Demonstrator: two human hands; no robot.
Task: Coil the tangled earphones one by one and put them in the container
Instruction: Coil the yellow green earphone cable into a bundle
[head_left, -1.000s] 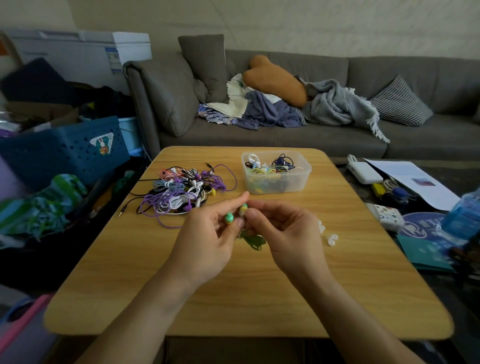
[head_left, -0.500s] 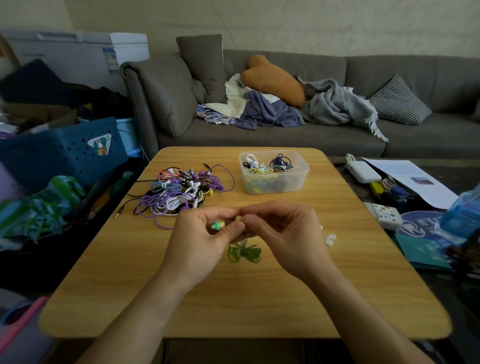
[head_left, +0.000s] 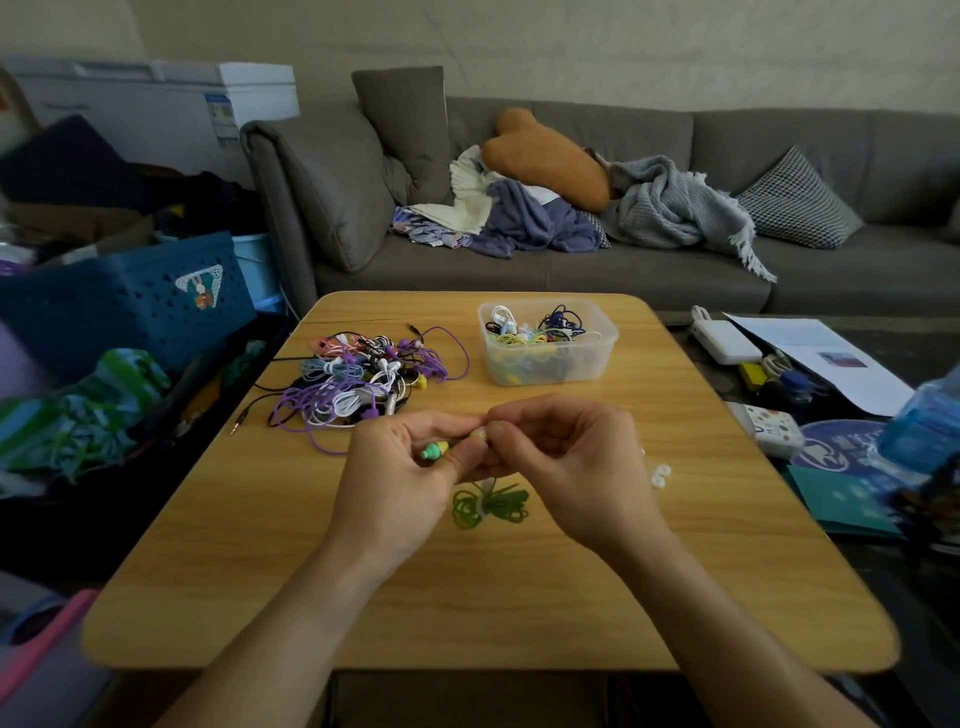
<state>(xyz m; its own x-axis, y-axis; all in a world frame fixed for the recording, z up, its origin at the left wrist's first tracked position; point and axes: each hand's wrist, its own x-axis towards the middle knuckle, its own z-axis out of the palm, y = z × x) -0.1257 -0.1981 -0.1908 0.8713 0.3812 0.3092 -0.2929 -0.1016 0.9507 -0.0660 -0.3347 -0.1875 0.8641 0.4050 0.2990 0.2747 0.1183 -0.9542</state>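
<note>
Between my two hands I see the green earphones (head_left: 488, 501): my left hand (head_left: 400, 478) pinches one green earbud, my right hand (head_left: 566, 462) pinches the other against it, and the coiled cord dangles just below both. Beyond my right hand sits the container (head_left: 548, 340); beyond my left, the tangled pile (head_left: 363, 379) on the table (head_left: 519, 597).

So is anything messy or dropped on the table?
Yes. The tangled earphone pile sprawls beside the container, one black plug trailing to the table edge. Small white ear tips lie loose by the right hand.
</note>
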